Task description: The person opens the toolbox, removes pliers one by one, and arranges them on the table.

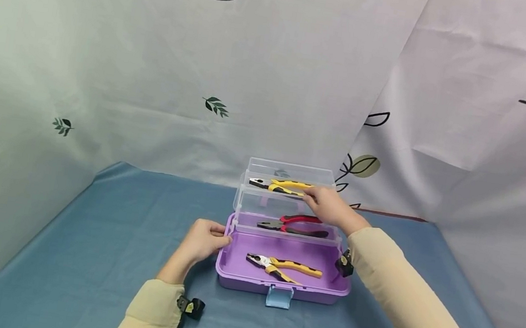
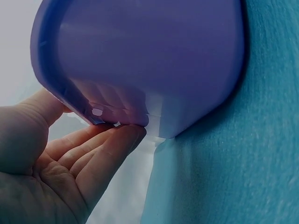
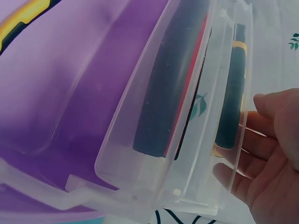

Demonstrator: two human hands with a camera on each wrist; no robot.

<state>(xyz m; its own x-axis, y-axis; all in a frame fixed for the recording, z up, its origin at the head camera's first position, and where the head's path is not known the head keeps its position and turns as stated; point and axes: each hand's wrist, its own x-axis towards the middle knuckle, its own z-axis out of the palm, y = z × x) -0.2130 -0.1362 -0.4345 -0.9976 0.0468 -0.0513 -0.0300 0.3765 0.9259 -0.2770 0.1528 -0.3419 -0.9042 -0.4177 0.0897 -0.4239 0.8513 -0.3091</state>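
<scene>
A purple toolbox (image 1: 232, 281) with clear stepped trays stands unfolded. My left hand (image 1: 203, 242) grips its left rim, thumb inside and fingers outside; the left wrist view shows the fingertips against the purple edge. In the upper tray (image 1: 243, 183) lie yellow-and-black pliers (image 1: 279, 189). My right hand (image 1: 329, 206) reaches over that tray's right half, fingers at the pliers' handles. From the right wrist, the thumb shows apart above the tray wall, while plastic and a handle partly hide the loosely bent fingers.
Red-and-black pliers (image 1: 305, 231) lie in the lower clear tray. Another yellow-and-black pair of pliers (image 1: 281, 266) rests on the toolbox floor. A light blue latch (image 1: 279, 297) hangs at the front. Blue cloth (image 1: 132, 235) covers the table; a pale printed curtain (image 1: 275, 76) rises behind.
</scene>
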